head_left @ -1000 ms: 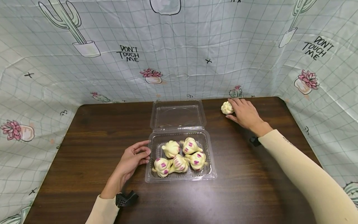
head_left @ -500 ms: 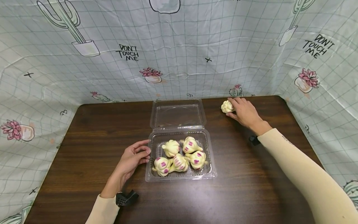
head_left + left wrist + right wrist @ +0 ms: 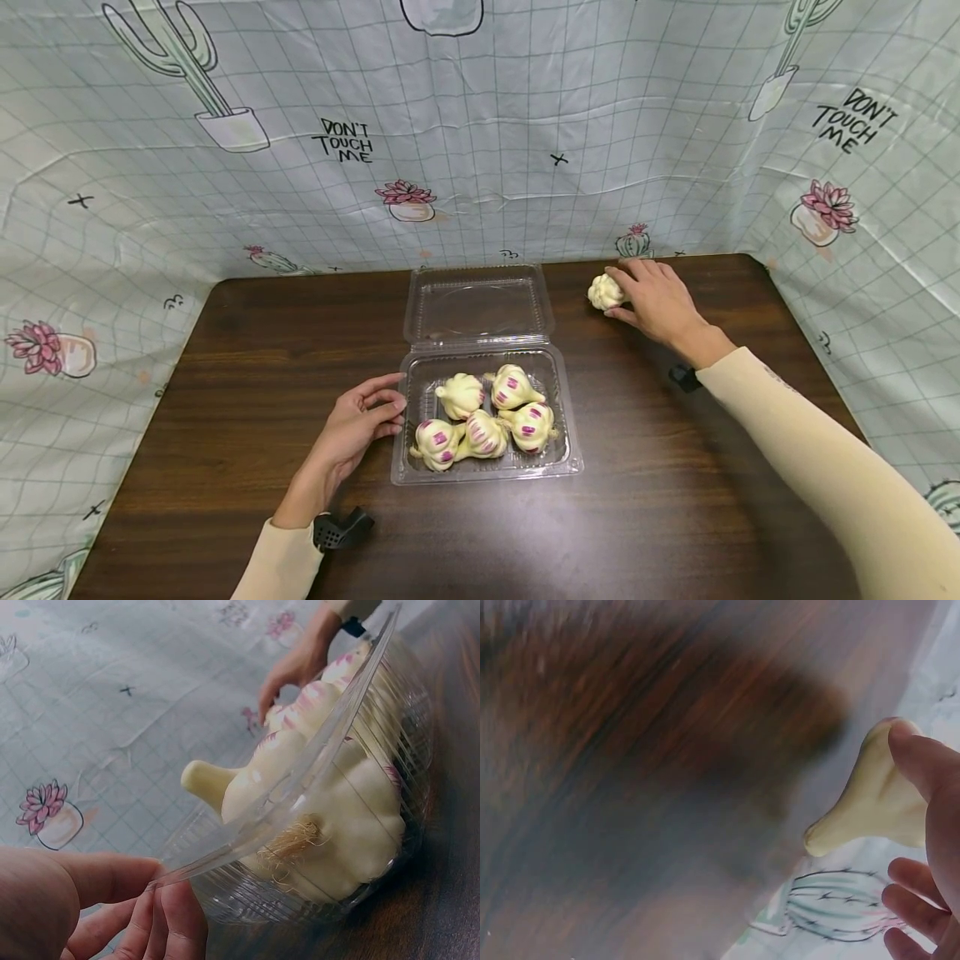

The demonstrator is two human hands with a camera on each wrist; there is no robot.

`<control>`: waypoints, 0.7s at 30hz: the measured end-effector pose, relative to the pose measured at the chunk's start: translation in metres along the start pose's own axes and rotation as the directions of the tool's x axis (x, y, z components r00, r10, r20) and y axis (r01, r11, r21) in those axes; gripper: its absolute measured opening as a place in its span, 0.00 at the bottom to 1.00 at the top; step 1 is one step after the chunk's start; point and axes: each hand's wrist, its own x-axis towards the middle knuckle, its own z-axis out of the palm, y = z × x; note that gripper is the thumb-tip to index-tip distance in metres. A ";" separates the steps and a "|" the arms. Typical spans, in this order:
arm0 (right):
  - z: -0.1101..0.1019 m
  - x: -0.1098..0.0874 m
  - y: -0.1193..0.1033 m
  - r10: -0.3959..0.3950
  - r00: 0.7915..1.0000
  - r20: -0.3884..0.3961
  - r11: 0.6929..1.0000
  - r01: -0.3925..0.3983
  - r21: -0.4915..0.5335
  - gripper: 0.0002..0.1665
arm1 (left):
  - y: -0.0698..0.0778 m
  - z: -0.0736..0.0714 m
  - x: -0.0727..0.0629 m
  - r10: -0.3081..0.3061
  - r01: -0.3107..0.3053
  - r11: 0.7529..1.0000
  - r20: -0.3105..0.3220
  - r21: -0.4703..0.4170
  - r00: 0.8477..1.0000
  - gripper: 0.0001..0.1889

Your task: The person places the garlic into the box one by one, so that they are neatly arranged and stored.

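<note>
My right hand holds a garlic bulb at the far right of the table, thumb and fingers on either side of it. In the right wrist view its smooth neck points away from the thumb. My left hand pinches the left rim of a clear plastic clamshell container between thumb and fingers. Its lid is folded back flat behind it. Several cream garlic bulbs with purple marks, such as this one, lie inside the base. The left wrist view shows one bulb's root tuft close up.
The dark brown wooden table bears the container near its middle. A patterned cloth hangs behind the table and along both sides, close to where my right hand is.
The garlic bulb in my right hand has shifted slightly left and toward me, and the fingers have moved with it. My left hand stays on the container's rim.
</note>
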 end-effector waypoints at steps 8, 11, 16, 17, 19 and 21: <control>-0.015 -0.003 -0.016 -0.035 0.998 -0.048 0.999 0.036 0.002 0.41 | 0.000 0.000 0.001 0.007 -0.007 1.000 0.007 -0.005 1.000 0.27; -0.023 -0.006 -0.023 -0.057 0.995 -0.078 0.998 0.057 0.001 0.42 | 0.000 0.000 0.001 0.009 -0.009 1.000 0.009 -0.004 1.000 0.28; -0.037 -0.010 -0.037 -0.111 0.984 -0.139 0.994 0.113 0.001 0.43 | -0.001 -0.001 0.001 0.009 -0.009 1.000 0.009 0.004 1.000 0.27; -0.039 -0.011 -0.040 -0.121 0.982 -0.147 0.992 0.122 0.004 0.43 | -0.001 -0.001 0.001 0.008 -0.008 1.000 0.010 0.005 1.000 0.27; -0.044 -0.012 -0.047 -0.134 0.978 -0.159 0.990 0.137 0.011 0.44 | -0.002 -0.001 0.001 0.004 -0.004 1.000 0.010 0.001 1.000 0.27; -0.049 -0.014 -0.054 -0.143 0.976 -0.165 0.989 0.148 0.018 0.44 | -0.003 -0.002 0.001 0.000 0.000 1.000 0.012 -0.001 1.000 0.27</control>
